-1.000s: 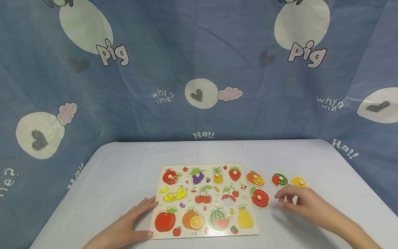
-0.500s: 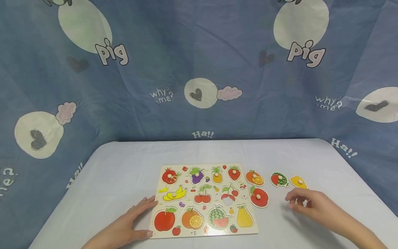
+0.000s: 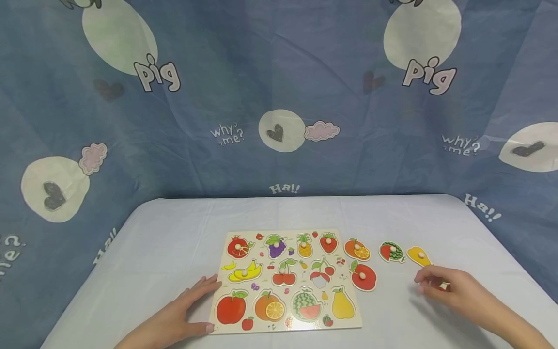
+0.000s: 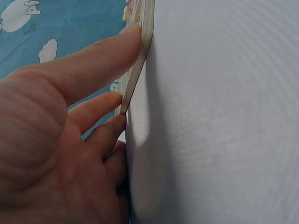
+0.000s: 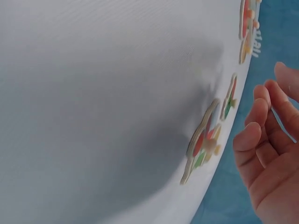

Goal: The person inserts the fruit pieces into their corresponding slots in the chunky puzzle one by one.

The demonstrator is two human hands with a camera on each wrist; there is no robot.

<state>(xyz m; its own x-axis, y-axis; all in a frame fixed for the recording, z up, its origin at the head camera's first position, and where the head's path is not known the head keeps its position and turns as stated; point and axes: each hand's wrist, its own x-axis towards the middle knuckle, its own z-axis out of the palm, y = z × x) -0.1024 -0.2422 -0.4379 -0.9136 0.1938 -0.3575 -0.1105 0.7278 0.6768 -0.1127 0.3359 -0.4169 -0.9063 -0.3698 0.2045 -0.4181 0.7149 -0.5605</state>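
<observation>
A wooden fruit puzzle board (image 3: 296,281) lies flat on the table. My left hand (image 3: 174,310) rests at its left edge, thumb near the front corner and fingers touching the side; the left wrist view shows the thumb (image 4: 103,56) against the edge. Over the table to the board's right hovers my right hand (image 3: 453,291), fingers loosely bent and holding nothing. Just beyond it lies the yellow pear piece (image 3: 419,256). Another knobbed piece with red and green (image 5: 203,144) lies under the hand, mostly hidden in the head view.
Right of the board lie an orange piece (image 3: 357,249), a red apple piece (image 3: 364,276) and a watermelon piece (image 3: 391,252). Knobbed pieces such as the grapes (image 3: 276,247) and bananas (image 3: 246,272) sit in the board. A blue printed curtain (image 3: 196,160) hangs behind the table.
My right hand has moved rightward, away from the apple piece, uncovering more of the pear piece. The left hand and board have stayed put.
</observation>
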